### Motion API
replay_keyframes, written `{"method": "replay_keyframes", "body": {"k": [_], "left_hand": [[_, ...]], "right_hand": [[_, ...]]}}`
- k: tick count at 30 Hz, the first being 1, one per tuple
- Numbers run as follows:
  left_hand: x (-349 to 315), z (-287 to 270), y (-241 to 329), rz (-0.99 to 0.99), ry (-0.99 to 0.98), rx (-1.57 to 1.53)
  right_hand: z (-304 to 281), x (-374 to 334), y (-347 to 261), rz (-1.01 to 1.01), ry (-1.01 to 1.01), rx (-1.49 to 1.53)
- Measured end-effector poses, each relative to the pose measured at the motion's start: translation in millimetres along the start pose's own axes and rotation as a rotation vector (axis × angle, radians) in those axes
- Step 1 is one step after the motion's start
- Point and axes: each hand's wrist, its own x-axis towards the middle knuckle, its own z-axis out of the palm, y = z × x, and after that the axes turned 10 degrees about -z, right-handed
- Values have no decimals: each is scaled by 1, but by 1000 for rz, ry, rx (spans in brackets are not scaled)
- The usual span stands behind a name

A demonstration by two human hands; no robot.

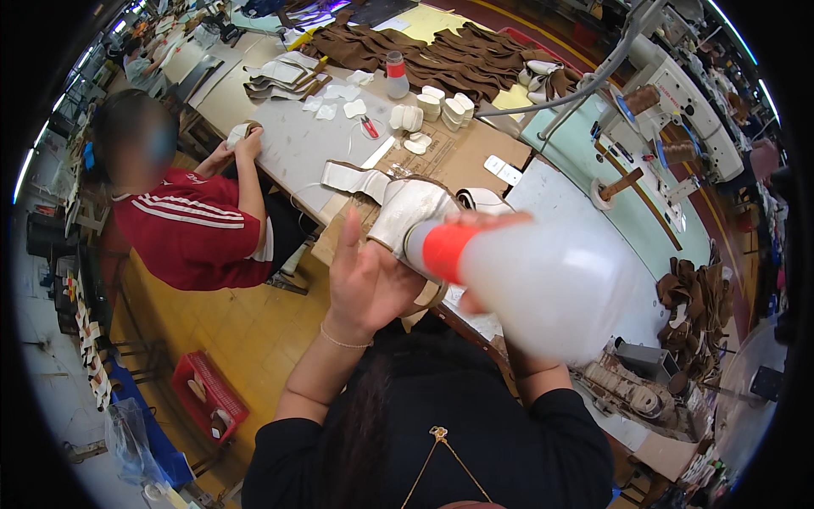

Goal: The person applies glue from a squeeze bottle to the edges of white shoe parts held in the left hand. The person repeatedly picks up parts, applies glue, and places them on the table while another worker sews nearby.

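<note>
My right hand clamped round translucent plastic bottle with red band, tilted, neck end pointing left, close to white fabric piece with brown trim. My left hand nearby, palm up, thumb raised, beside piece's near edge; fingers partly hidden, cannot tell if gripping. Farther over tabletop: stacked white pads, red thread snips, upright red-banded bottle. Co-worker in red shirt sits left.
</note>
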Motion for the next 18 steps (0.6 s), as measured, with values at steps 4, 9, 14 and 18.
{"method": "replay_keyframes", "body": {"k": [4,9,14,18], "left_hand": [[1,-4,1,-19,-66,-62],[3,-8,3,-104,-111,-12],[1,-18,-1,-137,-144,-3],[7,-1,-5,-91,-37,236]], "right_hand": [[-3,5,-5,21,43,-77],[-4,4,7,-156,-68,44],[-10,12,1,204,-418,-635],[-7,6,9,104,-49,72]]}}
